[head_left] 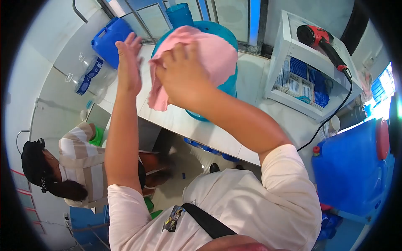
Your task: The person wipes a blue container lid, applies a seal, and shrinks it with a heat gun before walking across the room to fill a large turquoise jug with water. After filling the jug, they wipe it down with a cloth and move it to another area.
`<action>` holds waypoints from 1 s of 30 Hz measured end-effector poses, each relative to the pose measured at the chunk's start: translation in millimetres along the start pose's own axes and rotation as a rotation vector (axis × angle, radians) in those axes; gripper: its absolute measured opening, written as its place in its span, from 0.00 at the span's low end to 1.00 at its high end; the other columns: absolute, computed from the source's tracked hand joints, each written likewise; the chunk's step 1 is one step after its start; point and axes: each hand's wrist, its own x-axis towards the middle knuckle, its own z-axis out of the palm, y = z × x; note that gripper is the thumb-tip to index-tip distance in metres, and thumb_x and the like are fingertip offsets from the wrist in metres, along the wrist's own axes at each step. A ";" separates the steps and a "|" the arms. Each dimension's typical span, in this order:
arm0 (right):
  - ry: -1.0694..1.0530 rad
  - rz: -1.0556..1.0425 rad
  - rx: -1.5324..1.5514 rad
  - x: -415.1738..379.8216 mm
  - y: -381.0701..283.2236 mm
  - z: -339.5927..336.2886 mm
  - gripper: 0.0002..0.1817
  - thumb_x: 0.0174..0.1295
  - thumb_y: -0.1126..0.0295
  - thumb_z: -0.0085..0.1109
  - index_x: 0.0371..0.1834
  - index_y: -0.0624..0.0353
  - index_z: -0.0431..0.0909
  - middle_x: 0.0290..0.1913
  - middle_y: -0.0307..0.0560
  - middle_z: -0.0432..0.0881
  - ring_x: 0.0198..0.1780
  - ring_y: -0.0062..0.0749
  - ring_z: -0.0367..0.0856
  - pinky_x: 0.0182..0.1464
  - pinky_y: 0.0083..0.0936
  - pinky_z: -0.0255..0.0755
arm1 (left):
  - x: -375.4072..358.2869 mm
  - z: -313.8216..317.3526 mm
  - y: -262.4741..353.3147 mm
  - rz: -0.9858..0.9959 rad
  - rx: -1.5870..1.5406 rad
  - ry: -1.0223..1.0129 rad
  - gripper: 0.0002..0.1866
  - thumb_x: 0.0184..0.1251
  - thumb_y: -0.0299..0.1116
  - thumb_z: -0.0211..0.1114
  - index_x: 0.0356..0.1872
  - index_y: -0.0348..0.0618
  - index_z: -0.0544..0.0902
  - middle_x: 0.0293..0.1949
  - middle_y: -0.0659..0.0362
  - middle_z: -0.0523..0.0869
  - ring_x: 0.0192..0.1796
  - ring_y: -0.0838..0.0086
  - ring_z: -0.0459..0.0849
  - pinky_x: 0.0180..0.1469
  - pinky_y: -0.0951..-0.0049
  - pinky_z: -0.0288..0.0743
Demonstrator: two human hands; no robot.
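A pink cloth (217,54) lies over the top of a large round blue-green container (231,79) on the white tiled counter (251,79). My right hand (182,75) presses on the cloth, its fingers bent into the fabric. Beside the container, to its left, my left hand (130,67) is raised and slightly blurred, with its fingers apart and nothing in it. Part of the container is hidden under the cloth and my right arm.
Clear bottles (98,69) and a blue jug (111,39) stand at the left. A white cabinet (278,50) at the right bears a red and black heat gun (312,35). A large blue container (349,167) is at the right. Another person (83,167) is lower left.
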 end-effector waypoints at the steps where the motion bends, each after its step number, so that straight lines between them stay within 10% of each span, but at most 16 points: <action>1: 0.001 0.000 0.006 12.4 -4.6 -3.4 0.31 0.45 0.49 0.70 0.52 0.54 0.86 0.62 0.55 0.75 0.67 0.60 0.67 0.71 0.60 0.55 | -7.2 -2.0 7.8 0.204 0.257 0.030 0.37 0.81 0.60 0.40 0.76 0.39 0.64 0.74 0.47 0.69 0.77 0.62 0.64 0.78 0.62 0.52; 3: -0.402 -0.185 -0.031 39.9 -6.6 -20.4 0.34 0.46 0.50 0.67 0.55 0.59 0.83 0.63 0.58 0.76 0.67 0.58 0.68 0.74 0.58 0.53 | -23.8 4.3 19.3 0.467 0.507 0.044 0.27 0.82 0.45 0.54 0.70 0.36 0.70 0.70 0.52 0.74 0.75 0.65 0.67 0.76 0.65 0.56; 6: -0.390 -0.307 0.347 37.4 11.8 -27.1 0.41 0.55 0.45 0.65 0.66 0.65 0.76 0.67 0.61 0.74 0.71 0.54 0.68 0.76 0.50 0.55 | -63.5 20.1 22.6 0.432 0.508 0.004 0.21 0.81 0.36 0.56 0.66 0.35 0.73 0.67 0.49 0.75 0.69 0.68 0.72 0.71 0.68 0.65; 9: -0.285 -0.332 0.503 -3.9 36.6 -75.0 0.30 0.56 0.53 0.68 0.56 0.64 0.81 0.64 0.61 0.77 0.67 0.56 0.73 0.72 0.46 0.61 | -86.2 46.1 -6.9 0.371 0.250 -0.060 0.20 0.81 0.35 0.52 0.66 0.33 0.74 0.66 0.50 0.75 0.68 0.68 0.73 0.71 0.65 0.65; 13: -0.160 0.086 0.838 -97.5 73.5 -76.3 0.24 0.60 0.63 0.70 0.57 0.62 0.80 0.64 0.58 0.77 0.69 0.55 0.71 0.70 0.45 0.65 | -92.2 62.7 -30.3 0.789 1.375 -0.088 0.24 0.77 0.33 0.55 0.68 0.30 0.71 0.70 0.38 0.71 0.73 0.45 0.68 0.74 0.56 0.61; 18: -0.047 0.629 0.808 -160.5 80.4 -11.7 0.44 0.62 0.55 0.71 0.74 0.65 0.59 0.76 0.64 0.60 0.76 0.57 0.61 0.76 0.44 0.57 | 32.4 -18.0 -67.5 0.971 1.552 -0.312 0.27 0.75 0.40 0.60 0.69 0.35 0.73 0.72 0.44 0.71 0.75 0.44 0.66 0.73 0.61 0.63; 20: -0.082 0.695 0.796 -168.5 72.9 18.6 0.53 0.62 0.52 0.71 0.80 0.67 0.47 0.80 0.68 0.51 0.80 0.60 0.54 0.78 0.45 0.54 | 56.6 15.0 -23.0 -0.144 0.719 -0.320 0.30 0.76 0.48 0.59 0.70 0.37 0.73 0.74 0.50 0.70 0.76 0.48 0.65 0.74 0.64 0.62; 22: -0.260 0.754 0.873 -172.4 56.1 45.3 0.68 0.60 0.45 0.71 0.80 0.70 0.24 0.81 0.76 0.36 0.83 0.65 0.40 0.81 0.46 0.47 | 114.6 8.2 -29.9 -0.230 0.755 -0.377 0.29 0.75 0.49 0.61 0.69 0.42 0.75 0.66 0.57 0.77 0.68 0.62 0.72 0.70 0.68 0.67; 24: -0.204 0.736 0.794 -181.2 41.7 74.1 0.70 0.60 0.42 0.70 0.79 0.70 0.21 0.81 0.77 0.33 0.83 0.67 0.38 0.81 0.47 0.47 | 155.5 -26.2 -77.4 -0.322 0.786 -0.431 0.28 0.74 0.50 0.63 0.68 0.46 0.77 0.57 0.63 0.85 0.60 0.77 0.79 0.66 0.72 0.71; 25: -0.148 0.720 0.713 -182.7 40.1 81.0 0.71 0.59 0.40 0.69 0.79 0.71 0.19 0.81 0.79 0.30 0.83 0.69 0.37 0.81 0.48 0.46 | 170.5 -53.7 -127.6 -0.251 0.286 -0.500 0.29 0.72 0.51 0.64 0.68 0.47 0.77 0.58 0.62 0.85 0.60 0.75 0.79 0.65 0.73 0.71; 30: -0.110 0.721 0.747 -185.0 38.1 83.5 0.72 0.57 0.37 0.67 0.79 0.72 0.21 0.80 0.79 0.30 0.82 0.71 0.37 0.81 0.50 0.46 | 69.0 -76.6 -244.9 -0.348 -0.261 -0.308 0.32 0.77 0.51 0.57 0.74 0.44 0.66 0.64 0.59 0.78 0.65 0.72 0.74 0.70 0.71 0.66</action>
